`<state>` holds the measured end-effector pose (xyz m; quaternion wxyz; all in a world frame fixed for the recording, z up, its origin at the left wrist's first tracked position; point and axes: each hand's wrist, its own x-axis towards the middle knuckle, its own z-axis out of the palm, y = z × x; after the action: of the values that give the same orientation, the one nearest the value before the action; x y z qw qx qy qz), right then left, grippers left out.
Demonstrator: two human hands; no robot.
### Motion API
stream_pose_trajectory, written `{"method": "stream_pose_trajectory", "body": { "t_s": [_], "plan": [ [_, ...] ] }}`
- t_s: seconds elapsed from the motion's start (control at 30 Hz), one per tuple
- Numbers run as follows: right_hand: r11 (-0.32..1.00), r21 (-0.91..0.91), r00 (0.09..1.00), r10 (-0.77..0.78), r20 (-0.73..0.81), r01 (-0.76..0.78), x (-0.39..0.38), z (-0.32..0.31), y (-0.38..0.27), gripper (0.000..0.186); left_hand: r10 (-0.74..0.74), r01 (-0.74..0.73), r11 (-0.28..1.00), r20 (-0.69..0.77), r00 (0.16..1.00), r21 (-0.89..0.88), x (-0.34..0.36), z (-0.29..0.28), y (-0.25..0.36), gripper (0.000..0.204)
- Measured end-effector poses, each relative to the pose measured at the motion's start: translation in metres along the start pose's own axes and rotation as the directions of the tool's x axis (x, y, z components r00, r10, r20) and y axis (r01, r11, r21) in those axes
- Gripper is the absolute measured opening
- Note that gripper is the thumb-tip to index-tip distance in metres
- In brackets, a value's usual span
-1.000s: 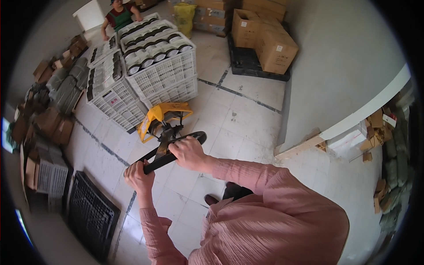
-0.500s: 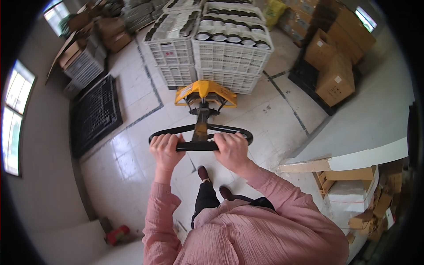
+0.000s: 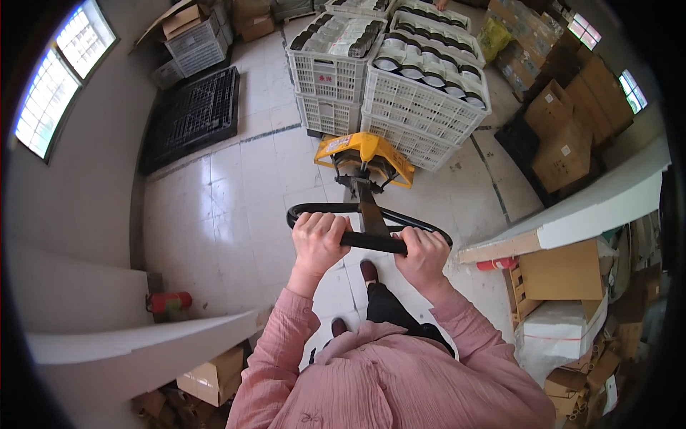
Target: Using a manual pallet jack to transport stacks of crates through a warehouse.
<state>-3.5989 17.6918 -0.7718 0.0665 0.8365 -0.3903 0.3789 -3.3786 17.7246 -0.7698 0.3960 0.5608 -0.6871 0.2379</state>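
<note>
I grip the black loop handle [image 3: 368, 241] of a yellow pallet jack [image 3: 379, 154] with my left hand [image 3: 320, 239] and my right hand [image 3: 421, 257], fingers wrapped over its near bar. A dark shaft runs from the loop to the yellow body, which sits against stacked white plastic crates [image 3: 421, 107]. The top crates hold rows of white items with dark round rims. My feet show on the tiles below the handle.
Another person's hand [image 3: 441, 6] is behind the crates. A black pallet [image 3: 187, 118] lies left; cartons [image 3: 561, 161] stand right. Wall edges [image 3: 572, 227] flank me. A red extinguisher [image 3: 168, 302] sits low left, with cartons [image 3: 211, 375] beside the near wall.
My view has swung, and the jack now faces more straight ahead. Both hands stay on the handle. The near wall edge and low cartons at left have come into view; my feet have shifted.
</note>
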Motion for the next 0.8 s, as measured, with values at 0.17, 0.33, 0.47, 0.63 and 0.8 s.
{"method": "stream_pose_trajectory", "body": {
  "t_s": [0.17, 0.33, 0.47, 0.63, 0.8],
  "plan": [
    [1.000, 0.027, 0.999, 0.002, 0.047, -0.003, 0.002, -0.005, 0.003, 0.020, 0.019, -0.019, 1.000, -0.007, 1.000, -0.004, 0.004, 0.002, -0.002, 0.029],
    [0.994, 0.108, 0.993, -0.011, 0.114, -0.001, -0.005, -0.005, -0.005, 0.022, 0.016, -0.016, 0.999, 0.012, 1.000, 0.036, -0.003, -0.009, -0.002, 0.034],
    [0.988, 0.156, 0.981, -0.050, 0.187, 0.021, -0.009, -0.014, -0.003, 0.024, -0.014, 0.009, 0.996, 0.053, 0.998, 0.083, -0.011, -0.012, 0.003, 0.033],
    [0.968, 0.241, 0.971, -0.121, 0.204, 0.070, -0.015, -0.025, 0.020, 0.025, -0.018, 0.016, 0.990, 0.014, 1.000, 0.138, -0.013, -0.009, 0.028, 0.036],
    [0.955, 0.280, 0.969, -0.152, 0.194, 0.093, -0.018, -0.036, 0.045, 0.024, -0.059, 0.047, 0.982, 0.061, 0.996, 0.186, -0.013, -0.009, 0.059, 0.035]
  ]
}}
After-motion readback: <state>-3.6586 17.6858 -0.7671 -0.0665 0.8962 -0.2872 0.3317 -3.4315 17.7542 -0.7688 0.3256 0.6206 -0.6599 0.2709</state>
